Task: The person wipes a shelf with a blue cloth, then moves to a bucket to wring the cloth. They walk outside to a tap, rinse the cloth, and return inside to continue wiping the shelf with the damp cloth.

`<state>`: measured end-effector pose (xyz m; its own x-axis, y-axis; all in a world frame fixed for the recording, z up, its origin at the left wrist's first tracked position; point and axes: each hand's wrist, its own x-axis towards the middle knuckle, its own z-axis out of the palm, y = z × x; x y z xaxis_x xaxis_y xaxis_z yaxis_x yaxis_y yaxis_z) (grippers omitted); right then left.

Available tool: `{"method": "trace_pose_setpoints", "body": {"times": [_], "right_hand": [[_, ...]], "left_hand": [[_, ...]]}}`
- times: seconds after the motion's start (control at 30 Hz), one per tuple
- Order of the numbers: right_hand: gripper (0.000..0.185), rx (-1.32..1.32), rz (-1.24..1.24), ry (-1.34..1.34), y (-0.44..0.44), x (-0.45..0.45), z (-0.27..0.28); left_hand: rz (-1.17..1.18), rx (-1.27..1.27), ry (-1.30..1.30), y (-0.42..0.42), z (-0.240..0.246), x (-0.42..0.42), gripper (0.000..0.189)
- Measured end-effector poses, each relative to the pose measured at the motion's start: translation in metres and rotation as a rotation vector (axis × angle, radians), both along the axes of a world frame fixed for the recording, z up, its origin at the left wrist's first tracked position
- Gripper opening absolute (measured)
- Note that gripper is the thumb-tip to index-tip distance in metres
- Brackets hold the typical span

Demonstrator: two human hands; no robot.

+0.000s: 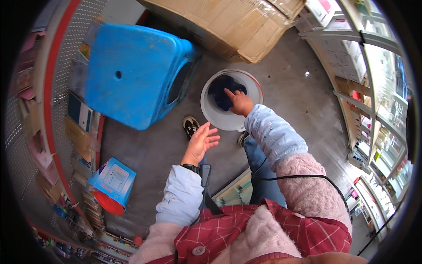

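A white plastic bucket (pixel 210 114) stands on the floor before me, with a dark blue cloth (pixel 221 90) inside. Over the bucket's opening is my right hand (pixel 241 103), its index finger extended at the cloth; whether it touches the cloth I cannot tell. The other fingers are partly curled, and nothing shows in their grasp. My left hand (pixel 201 142) is empty, palm turned inward and fingers apart, just below and left of the bucket. Light blue sleeve covers are on both forearms.
A blue plastic stool (pixel 132 72) stands left of the bucket, and a large cardboard box (pixel 227 26) lies beyond it. Shelving with goods (pixel 356 36) lines the right side. Perforated shelving (pixel 75 33) and a blue box (pixel 115 175) are at left.
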<state>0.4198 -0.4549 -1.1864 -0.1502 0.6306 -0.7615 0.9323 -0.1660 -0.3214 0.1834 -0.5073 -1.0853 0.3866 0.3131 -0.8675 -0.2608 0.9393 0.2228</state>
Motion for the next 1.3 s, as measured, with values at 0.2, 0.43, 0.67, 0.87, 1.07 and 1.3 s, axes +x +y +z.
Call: {"method": "trace_pose_setpoints", "body": {"times": [0.2, 0.43, 0.67, 0.87, 1.07, 1.3], "right_hand": [[0.095, 0.328, 0.334, -0.181, 0.016, 0.005, -0.126], [0.073, -0.088, -0.249, -0.225, -0.017, -0.001, -0.179], [0.053, 0.197, -0.440, 0.095, -0.045, 0.005, -0.099], [0.047, 0.198, -0.496, 0.315, -0.058, -0.006, 0.017], [0.065, -0.125, -0.781, 0.436, -0.051, -0.010, 0.024], [0.070, -0.162, -1.099, 0.297, -0.042, -0.028, -0.022]], "left_hand": [[-0.006, -0.108, -0.004, 0.000, -0.072, 0.033, 0.069], [-0.038, -0.033, 0.116, 0.025, -0.091, 0.054, 0.070], [-0.023, -0.151, 0.271, 0.025, -0.126, 0.070, 0.083], [0.252, -0.408, 0.025, 0.020, -0.154, 0.079, 0.085], [0.304, -0.408, -0.071, -0.002, -0.165, 0.090, 0.054], [0.444, -0.260, 0.211, 0.000, -0.177, 0.110, 0.039]]}}
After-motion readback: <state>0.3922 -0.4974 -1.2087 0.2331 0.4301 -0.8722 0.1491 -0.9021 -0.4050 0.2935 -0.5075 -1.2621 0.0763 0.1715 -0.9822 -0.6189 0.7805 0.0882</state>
